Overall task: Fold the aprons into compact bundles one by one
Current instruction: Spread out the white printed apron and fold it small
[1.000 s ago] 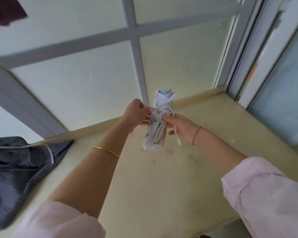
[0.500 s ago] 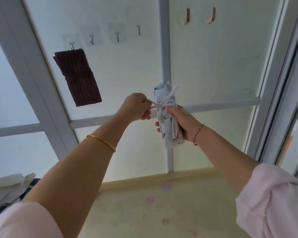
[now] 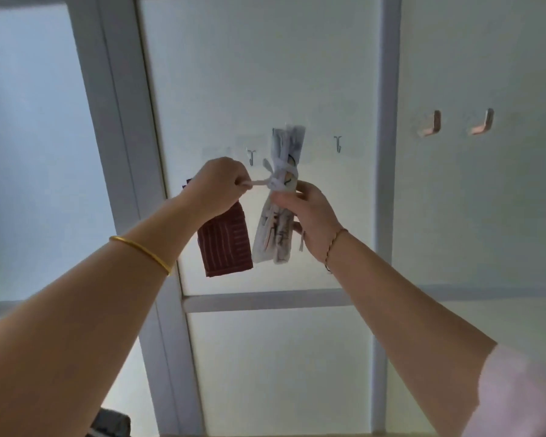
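I hold a rolled white printed apron bundle [image 3: 278, 212] upright in front of the frosted window wall. My right hand [image 3: 306, 216] grips its middle from the right. A white tie strap [image 3: 259, 183] is wrapped and knotted around the roll, and my left hand [image 3: 218, 187] pinches that strap's loose end, pulling it to the left. Behind my left hand a folded dark red striped apron [image 3: 226, 244] hangs on the wall, its top hidden by the hand.
Small metal hooks [image 3: 250, 156] [image 3: 338, 144] are stuck on the frosted pane at bundle height. Two larger copper-coloured hooks [image 3: 429, 124] [image 3: 483, 123] sit further right. Grey window frame bars [image 3: 123, 152] run across the wall. A dark object [image 3: 111, 424] shows at the bottom edge.
My view and both hands have risen from the yellow counter to the wall hooks. The bundle now sits next to the hanging red apron, and the strap is still pulled left.
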Demonstrator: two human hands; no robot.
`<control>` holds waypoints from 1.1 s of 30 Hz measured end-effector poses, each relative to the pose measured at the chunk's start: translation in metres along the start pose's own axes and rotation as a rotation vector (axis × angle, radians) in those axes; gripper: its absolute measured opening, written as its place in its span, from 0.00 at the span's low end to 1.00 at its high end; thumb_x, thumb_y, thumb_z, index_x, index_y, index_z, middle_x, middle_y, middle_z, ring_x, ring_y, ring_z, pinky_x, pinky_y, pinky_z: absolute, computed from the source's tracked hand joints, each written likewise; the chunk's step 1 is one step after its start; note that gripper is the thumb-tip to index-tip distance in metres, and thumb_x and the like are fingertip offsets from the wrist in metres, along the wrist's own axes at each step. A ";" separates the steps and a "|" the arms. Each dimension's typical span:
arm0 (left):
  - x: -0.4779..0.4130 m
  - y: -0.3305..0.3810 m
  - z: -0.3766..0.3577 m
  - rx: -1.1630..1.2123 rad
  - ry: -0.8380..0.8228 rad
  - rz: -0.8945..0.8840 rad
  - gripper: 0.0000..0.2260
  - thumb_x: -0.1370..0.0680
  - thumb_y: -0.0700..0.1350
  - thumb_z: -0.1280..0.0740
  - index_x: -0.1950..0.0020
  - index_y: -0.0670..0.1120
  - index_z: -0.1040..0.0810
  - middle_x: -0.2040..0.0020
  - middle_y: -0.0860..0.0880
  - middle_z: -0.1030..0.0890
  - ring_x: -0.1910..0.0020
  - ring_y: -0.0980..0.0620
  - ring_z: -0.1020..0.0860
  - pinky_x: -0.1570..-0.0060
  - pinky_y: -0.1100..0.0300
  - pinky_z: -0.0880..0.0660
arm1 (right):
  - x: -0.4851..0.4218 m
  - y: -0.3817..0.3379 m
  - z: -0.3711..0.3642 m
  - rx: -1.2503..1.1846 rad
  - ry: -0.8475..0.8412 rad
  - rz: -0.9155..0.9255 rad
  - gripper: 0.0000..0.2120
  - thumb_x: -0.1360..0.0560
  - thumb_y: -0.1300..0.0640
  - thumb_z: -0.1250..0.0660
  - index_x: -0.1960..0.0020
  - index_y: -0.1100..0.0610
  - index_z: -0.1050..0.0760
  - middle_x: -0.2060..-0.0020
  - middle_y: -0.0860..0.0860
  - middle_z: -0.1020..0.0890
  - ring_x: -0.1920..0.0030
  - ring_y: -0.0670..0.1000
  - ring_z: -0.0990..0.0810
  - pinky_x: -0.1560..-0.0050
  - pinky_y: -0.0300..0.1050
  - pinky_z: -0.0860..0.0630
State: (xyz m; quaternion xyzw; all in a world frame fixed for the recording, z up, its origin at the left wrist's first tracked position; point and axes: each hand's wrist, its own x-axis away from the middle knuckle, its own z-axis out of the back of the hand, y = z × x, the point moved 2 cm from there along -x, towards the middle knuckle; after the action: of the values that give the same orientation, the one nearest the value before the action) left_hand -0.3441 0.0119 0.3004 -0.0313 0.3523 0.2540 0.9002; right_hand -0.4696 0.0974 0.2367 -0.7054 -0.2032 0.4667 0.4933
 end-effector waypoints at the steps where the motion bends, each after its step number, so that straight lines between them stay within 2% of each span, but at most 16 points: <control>1: -0.010 -0.007 0.004 -0.045 0.047 -0.049 0.11 0.22 0.36 0.40 0.47 0.39 0.19 0.50 0.44 0.21 0.51 0.48 0.24 0.54 0.62 0.30 | -0.011 -0.001 -0.010 0.018 0.036 0.042 0.15 0.28 0.56 0.30 0.42 0.58 0.26 0.55 0.53 0.19 0.57 0.50 0.19 0.55 0.44 0.24; 3: -0.020 -0.015 0.008 -0.019 0.099 -0.064 0.12 0.23 0.36 0.42 0.47 0.37 0.20 0.48 0.44 0.23 0.51 0.47 0.25 0.53 0.60 0.29 | -0.021 -0.005 -0.021 0.044 0.096 0.087 0.19 0.28 0.56 0.29 0.40 0.56 0.28 0.52 0.51 0.20 0.55 0.48 0.18 0.55 0.41 0.23; 5: -0.031 -0.024 0.008 0.065 0.163 -0.039 0.12 0.21 0.39 0.43 0.49 0.35 0.21 0.51 0.45 0.25 0.54 0.47 0.25 0.58 0.61 0.30 | -0.031 -0.009 -0.029 0.052 0.132 0.128 0.17 0.28 0.58 0.29 0.42 0.53 0.29 0.55 0.46 0.22 0.58 0.45 0.19 0.60 0.36 0.25; 7: -0.038 -0.028 0.004 0.120 0.177 -0.004 0.14 0.19 0.40 0.45 0.48 0.35 0.21 0.49 0.44 0.25 0.54 0.46 0.25 0.59 0.60 0.31 | -0.036 -0.009 -0.033 0.071 0.169 0.152 0.17 0.29 0.58 0.29 0.43 0.52 0.29 0.56 0.45 0.22 0.59 0.44 0.20 0.62 0.35 0.25; 9: -0.043 -0.029 -0.002 0.149 0.187 0.010 0.14 0.19 0.39 0.45 0.47 0.36 0.21 0.48 0.44 0.24 0.55 0.49 0.27 0.58 0.62 0.35 | -0.038 -0.007 -0.037 0.081 0.222 0.158 0.19 0.29 0.57 0.29 0.40 0.54 0.29 0.55 0.46 0.22 0.57 0.46 0.19 0.60 0.37 0.24; 11: -0.046 -0.029 -0.006 0.165 0.221 0.024 0.12 0.20 0.38 0.43 0.49 0.36 0.20 0.51 0.47 0.25 0.55 0.52 0.28 0.59 0.65 0.37 | -0.040 -0.003 -0.038 0.090 0.281 0.134 0.24 0.31 0.55 0.28 0.38 0.54 0.31 0.49 0.50 0.23 0.53 0.49 0.19 0.54 0.42 0.23; 13: -0.050 -0.029 -0.008 0.180 0.237 0.038 0.10 0.22 0.37 0.41 0.50 0.36 0.20 0.51 0.45 0.24 0.53 0.47 0.25 0.58 0.59 0.32 | -0.041 0.001 -0.038 0.121 0.322 0.127 0.27 0.32 0.52 0.27 0.36 0.52 0.32 0.44 0.52 0.25 0.51 0.50 0.20 0.52 0.44 0.22; 15: -0.053 -0.030 -0.009 0.171 0.207 0.037 0.10 0.24 0.35 0.41 0.51 0.36 0.21 0.49 0.42 0.23 0.51 0.44 0.24 0.56 0.56 0.29 | -0.042 0.006 -0.039 0.158 0.349 0.127 0.28 0.33 0.52 0.27 0.36 0.52 0.33 0.43 0.53 0.25 0.51 0.50 0.20 0.54 0.43 0.23; 17: -0.056 -0.030 -0.010 0.137 0.165 0.021 0.09 0.24 0.34 0.41 0.50 0.38 0.21 0.48 0.42 0.23 0.50 0.45 0.24 0.55 0.58 0.29 | -0.043 0.008 -0.040 0.179 0.370 0.114 0.29 0.33 0.51 0.26 0.36 0.52 0.33 0.43 0.53 0.25 0.51 0.50 0.20 0.54 0.42 0.23; 20: -0.058 -0.027 -0.009 0.102 0.114 -0.027 0.09 0.22 0.36 0.39 0.45 0.40 0.22 0.47 0.43 0.24 0.49 0.45 0.24 0.53 0.60 0.29 | -0.046 0.012 -0.040 0.188 0.423 0.095 0.30 0.34 0.49 0.26 0.36 0.52 0.33 0.44 0.54 0.25 0.51 0.52 0.20 0.52 0.46 0.22; 24: -0.064 -0.027 -0.012 0.022 0.071 0.014 0.07 0.22 0.36 0.39 0.46 0.41 0.24 0.50 0.44 0.22 0.50 0.45 0.24 0.54 0.56 0.29 | -0.046 0.015 -0.040 0.311 0.442 0.087 0.34 0.35 0.48 0.26 0.34 0.54 0.34 0.43 0.54 0.25 0.49 0.53 0.21 0.48 0.51 0.21; 26: -0.063 -0.025 -0.014 -0.049 0.100 0.038 0.07 0.22 0.38 0.38 0.46 0.45 0.28 0.52 0.46 0.22 0.47 0.46 0.27 0.51 0.55 0.32 | -0.042 0.017 -0.039 0.374 0.440 0.077 0.35 0.35 0.48 0.26 0.33 0.55 0.35 0.42 0.54 0.27 0.48 0.54 0.22 0.47 0.52 0.21; 29: -0.055 -0.025 -0.018 -0.066 0.181 0.010 0.14 0.24 0.36 0.38 0.41 0.47 0.32 0.51 0.47 0.21 0.44 0.45 0.31 0.46 0.54 0.37 | -0.034 0.021 -0.037 0.527 0.429 0.029 0.34 0.34 0.49 0.26 0.33 0.56 0.36 0.42 0.54 0.30 0.45 0.55 0.25 0.47 0.51 0.23; 33: -0.026 -0.025 -0.010 -0.109 0.306 0.048 0.16 0.24 0.36 0.37 0.37 0.47 0.29 0.41 0.48 0.25 0.38 0.45 0.34 0.41 0.53 0.39 | -0.019 0.027 -0.037 0.701 0.413 -0.011 0.33 0.32 0.48 0.27 0.34 0.57 0.38 0.41 0.55 0.32 0.43 0.57 0.27 0.46 0.51 0.24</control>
State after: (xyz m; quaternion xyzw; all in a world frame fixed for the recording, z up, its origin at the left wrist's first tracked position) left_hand -0.3543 -0.0238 0.3061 -0.1100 0.4718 0.2864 0.8266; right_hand -0.4517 0.0531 0.2240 -0.5722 0.0681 0.3534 0.7369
